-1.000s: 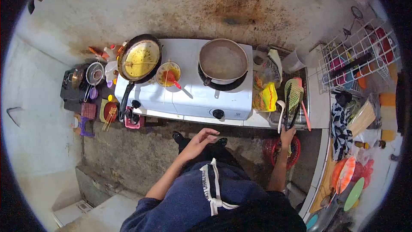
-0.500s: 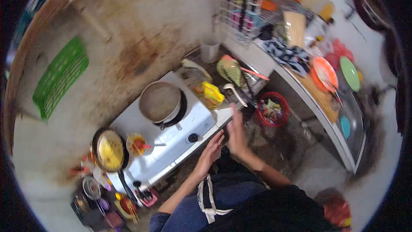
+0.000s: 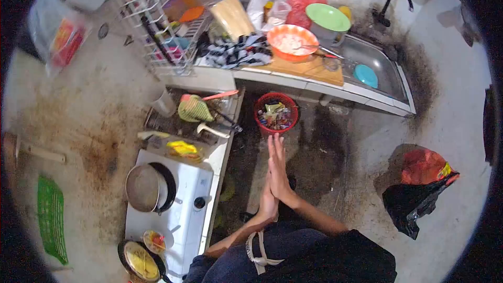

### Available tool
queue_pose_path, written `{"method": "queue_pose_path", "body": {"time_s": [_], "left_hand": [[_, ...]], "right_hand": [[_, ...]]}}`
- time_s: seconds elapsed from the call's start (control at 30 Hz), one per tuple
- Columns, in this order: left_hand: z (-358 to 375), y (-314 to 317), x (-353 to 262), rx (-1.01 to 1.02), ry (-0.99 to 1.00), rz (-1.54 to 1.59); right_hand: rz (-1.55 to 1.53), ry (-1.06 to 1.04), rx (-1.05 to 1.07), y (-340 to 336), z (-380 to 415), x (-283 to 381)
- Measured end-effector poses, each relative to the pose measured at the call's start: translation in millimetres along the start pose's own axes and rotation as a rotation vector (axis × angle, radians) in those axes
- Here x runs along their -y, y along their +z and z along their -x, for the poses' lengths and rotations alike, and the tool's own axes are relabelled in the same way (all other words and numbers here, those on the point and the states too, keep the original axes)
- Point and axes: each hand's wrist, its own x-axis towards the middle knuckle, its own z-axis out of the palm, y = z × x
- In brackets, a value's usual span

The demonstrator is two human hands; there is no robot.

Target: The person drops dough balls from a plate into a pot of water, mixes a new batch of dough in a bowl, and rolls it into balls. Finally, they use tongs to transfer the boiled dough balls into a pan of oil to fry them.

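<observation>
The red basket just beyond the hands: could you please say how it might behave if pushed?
The red basket is probably light for its size, since the litter inside looks like small scraps. Loose and uncovered, that litter could spill if the basket tips.

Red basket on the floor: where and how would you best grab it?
Probably by opposite sides of its rim, coming from above. The red basket appears to stand upright, its round open top facing up, so the rim is easy to get at, and holding it level should keep the scraps inside.
</observation>
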Motion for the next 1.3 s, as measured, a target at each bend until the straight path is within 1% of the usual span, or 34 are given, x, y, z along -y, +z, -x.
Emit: {"method": "queue_pose_path", "body": {"time_s": [0.03,0.07,0.1,0.13,0.17,0.23,0.27,0.3,0.37,0.43,0.47,0.5,0.53,0.57,0.6,0.63,0.67,0.7,0.77,0.8,0.83,0.87,0.9,0.93,0.97,1.03,1.07,1.1,1.17,1.2,1.27,1.3], "left_hand": [[-6,8,7,0.018,-0.003,-0.007],[-16,17,14,-0.015,-0.061,0.019],[-24,28,22,-0.052,-0.118,0.049],[-41,30,28,0.043,0.031,0.001],[-61,38,36,0.089,0.083,0.121],[-106,52,29,0.185,-0.047,0.503],[-126,52,32,0.293,0.025,0.480],[-139,73,12,0.137,0.009,0.370],[-170,80,3,0.052,0.057,0.376],[-192,85,-1,-0.039,0.213,0.193],[-200,88,-5,-0.059,0.250,0.134],[-207,89,-6,-0.036,0.313,0.048],[-214,91,-12,-0.036,0.335,-0.115],[-222,94,-18,-0.039,0.350,-0.280],[-233,97,-21,-0.058,0.344,-0.286],[-247,98,-24,-0.061,0.421,-0.475],[-263,97,-29,-0.057,0.498,-0.666],[-287,90,-30,-0.088,0.539,-0.717],[-325,96,-42,-0.152,0.769,-0.946],[-338,101,-49,-0.165,0.772,-0.942],[-351,106,-56,-0.169,0.822,-0.993],[-360,108,-64,-0.171,0.866,-1.045],[-370,103,-68,-0.176,0.870,-1.030],[-379,100,-68,-0.132,0.887,-0.992],[-388,96,-65,-0.091,0.898,-0.952],[-395,94,-64,-0.092,0.878,-0.882],[-399,93,-65,-0.084,0.924,-0.876],[-400,94,-67,-0.075,0.967,-0.874],[-401,98,-67,-0.099,0.940,-0.861],[-403,99,-66,-0.091,0.934,-0.820],[-403,108,-69,-0.078,0.891,-0.720],[-405,107,-69,-0.085,0.878,-0.719]], "right_hand": [[-0.033,0.034,-0.050,-11,-9,-11],[-0.028,0.026,-0.066,-20,-14,-20],[0.005,0.030,-0.031,-30,-16,-20],[0.040,0.036,0.009,-39,-16,-23],[0.174,-0.009,0.056,-45,-17,-34],[0.729,0.072,0.044,-35,-25,-55],[0.312,-0.072,0.102,-57,-24,-69],[-0.110,-0.208,0.156,-82,-27,-72],[-0.080,-0.229,0.170,-101,-35,-102],[-0.079,-0.161,0.397,-133,-50,-120],[0.011,-0.122,0.393,-151,-67,-127],[0.070,-0.134,0.284,-168,-89,-135],[0.139,-0.156,0.147,-184,-117,-136],[0.189,-0.170,0.055,-200,-149,-136],[0.200,-0.131,0.005,-214,-180,-128],[0.278,-0.114,-0.053,-221,-211,-128],[0.372,-0.221,-0.181,-224,-242,-130],[0.381,-0.227,-0.156,-226,-274,-123],[0.393,-0.243,-0.119,-223,-328,-121],[0.698,-0.219,0.071,-217,-351,-127],[1.003,-0.193,0.264,-209,-367,-132],[1.007,-0.198,0.272,-200,-376,-137],[1.138,-0.263,0.357,-194,-387,-140],[1.277,-0.329,0.451,-191,-396,-145],[1.299,-0.334,0.469,-190,-404,-152],[1.332,-0.315,0.385,-189,-409,-161],[1.327,-0.404,0.437,-195,-410,-165],[1.332,-0.403,0.454,-197,-410,-169],[1.219,-0.540,0.501,-196,-410,-175],[1.215,-0.538,0.515,-196,-413,-168],[1.237,-0.184,0.561,-198,-423,-145],[1.234,-0.180,0.576,-199,-431,-145]]}}
